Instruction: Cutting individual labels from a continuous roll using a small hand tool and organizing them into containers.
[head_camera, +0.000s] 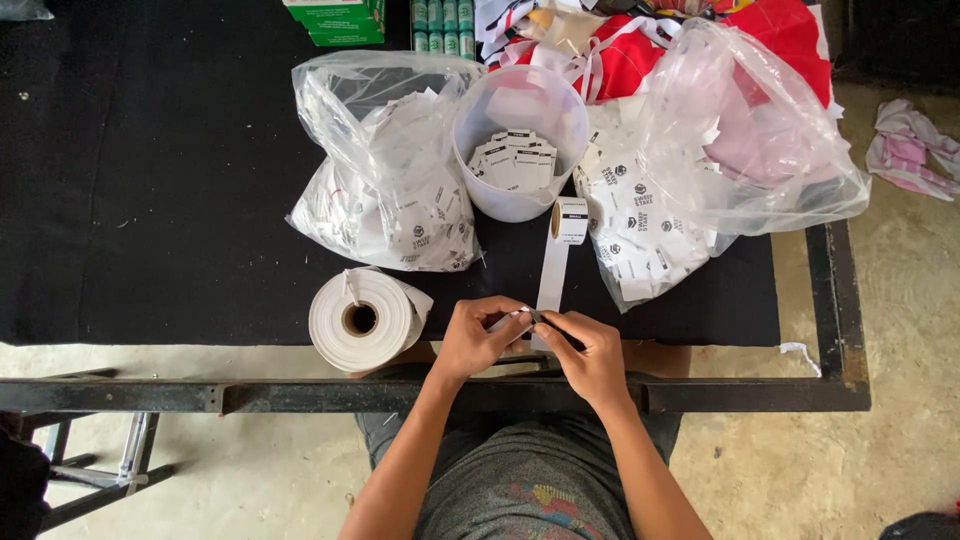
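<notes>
1. The left hand is curled at the near edge of the table, its fingertips pinching the free end of a white label strip
2. The right hand meets it from the other side, thumb and fingers pressed onto the same end of the strip, so both hands touch there
3. The strip runs away from the hands across the black tabletop to a small label roll standing on edge just in front of a white plastic tub
4. The tub holds loose white tags with dark print
5. A large white tape roll lies on its side just left of the left hand, near but apart from it
6. Clear plastic bags of white tags sit either side of the tub: one bag to the left, another bag to the right
7. A green box lies at the far edge
</notes>
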